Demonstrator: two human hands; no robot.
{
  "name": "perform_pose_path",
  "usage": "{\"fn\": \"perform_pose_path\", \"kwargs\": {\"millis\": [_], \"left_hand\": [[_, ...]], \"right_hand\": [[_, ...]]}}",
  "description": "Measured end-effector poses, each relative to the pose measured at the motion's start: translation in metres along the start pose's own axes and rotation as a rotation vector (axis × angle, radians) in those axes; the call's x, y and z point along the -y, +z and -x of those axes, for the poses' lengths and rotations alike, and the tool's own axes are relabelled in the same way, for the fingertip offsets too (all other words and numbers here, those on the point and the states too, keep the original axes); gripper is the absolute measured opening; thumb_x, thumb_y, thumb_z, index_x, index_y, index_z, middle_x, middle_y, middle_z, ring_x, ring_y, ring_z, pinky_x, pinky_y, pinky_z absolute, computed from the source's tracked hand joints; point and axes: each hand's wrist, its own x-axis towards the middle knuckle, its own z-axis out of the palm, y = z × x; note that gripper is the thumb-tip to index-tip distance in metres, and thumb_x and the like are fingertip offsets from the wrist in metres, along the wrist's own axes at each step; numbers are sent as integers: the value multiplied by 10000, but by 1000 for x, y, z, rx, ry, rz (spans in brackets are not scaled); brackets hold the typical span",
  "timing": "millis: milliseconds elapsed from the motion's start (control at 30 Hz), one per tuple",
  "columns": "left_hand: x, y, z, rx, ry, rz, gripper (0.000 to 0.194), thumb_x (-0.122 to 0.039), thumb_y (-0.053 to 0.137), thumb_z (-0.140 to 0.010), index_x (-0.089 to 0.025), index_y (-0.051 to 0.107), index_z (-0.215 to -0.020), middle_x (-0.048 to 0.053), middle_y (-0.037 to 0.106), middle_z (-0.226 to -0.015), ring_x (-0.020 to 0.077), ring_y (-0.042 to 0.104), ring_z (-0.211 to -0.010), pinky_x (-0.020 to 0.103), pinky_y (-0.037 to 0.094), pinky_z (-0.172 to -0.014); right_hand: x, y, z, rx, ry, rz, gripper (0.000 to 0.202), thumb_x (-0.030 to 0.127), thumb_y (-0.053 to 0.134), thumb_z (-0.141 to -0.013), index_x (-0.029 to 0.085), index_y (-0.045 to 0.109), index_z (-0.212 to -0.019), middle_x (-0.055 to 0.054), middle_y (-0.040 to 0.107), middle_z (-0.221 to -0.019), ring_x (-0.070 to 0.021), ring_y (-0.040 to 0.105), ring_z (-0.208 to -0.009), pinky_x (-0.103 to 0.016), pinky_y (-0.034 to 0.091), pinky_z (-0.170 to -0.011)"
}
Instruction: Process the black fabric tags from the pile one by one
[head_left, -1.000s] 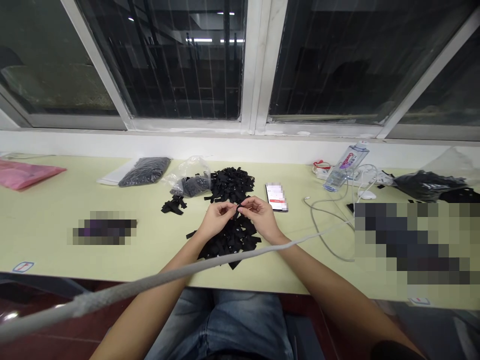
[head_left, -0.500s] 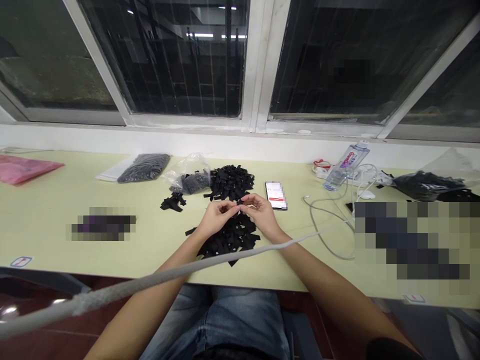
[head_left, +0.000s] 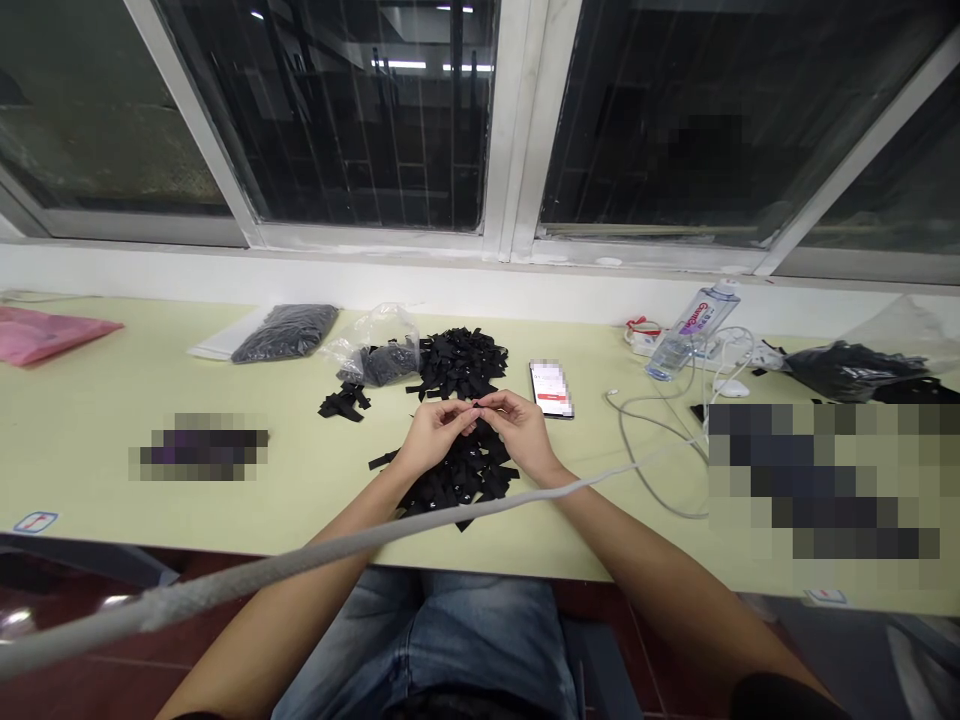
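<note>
My left hand (head_left: 435, 438) and my right hand (head_left: 523, 430) meet fingertip to fingertip above the table, both closed in a pinch. Between them shows a bit of a black fabric strip (head_left: 478, 405), mostly hidden by the fingers. Directly below and in front of my wrists lies a heap of black fabric strips (head_left: 457, 482), some with small shiny spots. Beyond my hands is a second heap of black strips (head_left: 465, 360). A few loose strips (head_left: 345, 402) rest to the left, beside an opened clear plastic bag (head_left: 386, 355) with dark pieces in it.
A lit phone (head_left: 551, 388) lies right of my hands. Farther right are a tilted clear bottle (head_left: 694, 328), cables (head_left: 637, 470) and a bag of black material (head_left: 855, 360). A filled bag (head_left: 286, 332) and pink bag (head_left: 52, 335) lie left. A grey cord (head_left: 390, 538) crosses before my forearms.
My fingertips have shifted slightly against each other, and a dark bit now shows between them. The heaps and other things stay put; the view has moved a little.
</note>
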Motion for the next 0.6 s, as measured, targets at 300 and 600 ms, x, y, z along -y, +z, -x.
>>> {"fn": "perform_pose_path", "kwargs": {"millis": [300, 600], "left_hand": [[2, -1, -2, 26, -12, 55, 336, -457, 664, -875, -139, 712, -776, 30, 655, -696, 145, 583, -685, 259, 456, -696], [6, 2, -4, -14, -111, 200, 336, -473, 731, -808, -138, 739, -834, 42, 681, -753, 130, 561, -653, 259, 462, -666]], "right_hand": [[-2, 3, 1, -29, -27, 49, 184, 370, 694, -835, 197, 693, -898, -47, 717, -915, -187, 682, -857, -323, 565, -818], [-5, 3, 0, -45, -65, 97, 209, 390, 678, -859, 194, 697, -927, -58, 718, -961, -187, 670, -867, -329, 549, -824]]}}
